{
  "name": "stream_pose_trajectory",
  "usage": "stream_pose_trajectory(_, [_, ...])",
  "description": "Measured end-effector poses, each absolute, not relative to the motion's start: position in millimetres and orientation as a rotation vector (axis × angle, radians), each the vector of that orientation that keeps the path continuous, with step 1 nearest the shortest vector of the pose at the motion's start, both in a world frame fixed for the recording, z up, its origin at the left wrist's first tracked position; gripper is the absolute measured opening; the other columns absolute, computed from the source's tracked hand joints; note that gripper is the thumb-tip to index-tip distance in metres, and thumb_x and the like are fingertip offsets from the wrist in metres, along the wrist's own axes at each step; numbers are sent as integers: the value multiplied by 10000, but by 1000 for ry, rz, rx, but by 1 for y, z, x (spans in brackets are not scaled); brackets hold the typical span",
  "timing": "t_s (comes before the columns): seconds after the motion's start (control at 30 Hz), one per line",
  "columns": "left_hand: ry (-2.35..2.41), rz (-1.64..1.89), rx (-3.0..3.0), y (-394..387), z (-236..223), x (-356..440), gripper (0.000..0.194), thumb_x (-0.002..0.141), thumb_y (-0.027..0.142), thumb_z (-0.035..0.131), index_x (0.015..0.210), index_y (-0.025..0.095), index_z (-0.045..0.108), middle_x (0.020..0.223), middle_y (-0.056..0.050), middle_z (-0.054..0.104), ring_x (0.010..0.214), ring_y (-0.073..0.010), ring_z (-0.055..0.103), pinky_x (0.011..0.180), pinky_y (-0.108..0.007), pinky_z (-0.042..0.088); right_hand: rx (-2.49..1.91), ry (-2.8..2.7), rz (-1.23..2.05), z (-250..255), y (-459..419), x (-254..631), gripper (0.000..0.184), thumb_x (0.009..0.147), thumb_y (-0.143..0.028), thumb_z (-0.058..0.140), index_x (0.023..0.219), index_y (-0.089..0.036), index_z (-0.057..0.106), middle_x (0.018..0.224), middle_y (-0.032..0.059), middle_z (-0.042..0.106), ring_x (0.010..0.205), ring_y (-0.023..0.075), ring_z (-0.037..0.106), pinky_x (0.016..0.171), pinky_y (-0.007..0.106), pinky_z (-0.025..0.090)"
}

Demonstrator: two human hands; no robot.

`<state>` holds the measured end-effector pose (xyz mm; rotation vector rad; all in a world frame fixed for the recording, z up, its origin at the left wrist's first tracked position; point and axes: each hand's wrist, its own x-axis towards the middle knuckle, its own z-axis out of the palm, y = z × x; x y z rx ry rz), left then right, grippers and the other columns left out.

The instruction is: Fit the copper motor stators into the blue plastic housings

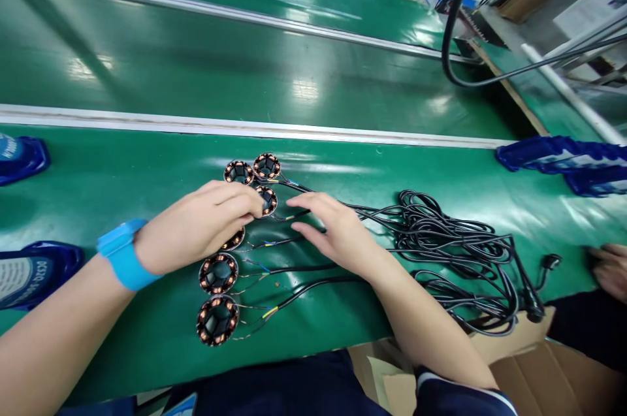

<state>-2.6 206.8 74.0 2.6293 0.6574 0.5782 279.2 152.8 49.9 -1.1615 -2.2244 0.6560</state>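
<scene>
Several motor stators, black rings with copper windings, lie on the green bench. My left hand (215,217), with a blue wristband (125,253), is closed at the rim of one stator (268,202); its fingertips are partly hidden. Two more stators, a far one (267,166) and its neighbour (238,172), sit just beyond. Nearer me are a half-hidden stator (236,240), another stator (218,273) and the nearest one (217,320). My right hand (337,230) is open, thumb and fingers apart on either side of a black cable (296,215) leading from the held stator.
Coiled black power cables (450,240) with plugs (533,305) lie to the right. Blue bins stand at left (44,272) and right (563,158). Cardboard (553,370) is below the bench edge. Another person's hand (612,272) is at far right. A thick cable (448,44) hangs above.
</scene>
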Motion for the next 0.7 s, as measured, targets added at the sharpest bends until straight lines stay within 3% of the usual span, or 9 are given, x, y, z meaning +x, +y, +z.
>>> stream_pose_trajectory(0.07, [602,520,2657,217,66,8,123,1031,188,492,1153,202,503,1159,27,592,1073,-104,525,979,-263,370,-1179,-2221,798,40,156,273,374,969,-261,603,1324,-175,522,1250,-2,596,1065,25,583,985,149,472])
stream_pose_trajectory(0.17, [648,377,2720,223,57,9,128,1061,263,456,1164,199,497,1047,38,593,880,-122,532,833,-312,329,-1351,-2104,970,35,156,270,396,911,-265,646,1280,-175,536,1074,2,617,847,31,593,776,171,499])
stream_pose_trajectory(0.23, [661,320,2732,223,56,4,154,1070,296,440,1179,210,505,1043,35,593,867,-130,533,788,-314,299,-1438,-2033,1058,39,156,271,399,893,-296,660,1264,-176,577,1025,3,619,827,45,588,755,193,490])
stream_pose_trajectory(0.33, [600,356,2765,219,59,-3,244,1057,224,424,1268,255,542,1115,9,586,939,-147,538,810,-312,329,-1406,-1982,1252,45,160,274,343,995,-389,532,1219,-164,660,1100,-5,656,951,50,608,849,201,482])
stream_pose_trajectory(0.43, [566,388,2757,218,62,-3,381,1007,124,422,1303,293,592,1164,7,578,924,-138,526,808,-293,394,-1275,-1657,1676,45,166,271,405,1057,-406,436,1145,-91,675,1084,25,680,1021,49,625,952,185,469])
stream_pose_trajectory(0.57, [592,340,2718,216,59,-2,421,988,118,449,1294,337,637,1172,15,579,921,-160,532,805,-320,442,-1258,-1043,1860,41,169,259,170,953,-230,620,1010,-77,669,1000,11,688,888,1,605,907,126,449])
stream_pose_trajectory(0.7, [611,280,2720,210,60,0,498,951,85,445,1316,353,652,1190,7,589,946,-193,574,764,-349,496,-1279,-787,1830,41,167,253,141,922,-176,645,950,-39,669,845,9,675,643,-27,504,719,116,423])
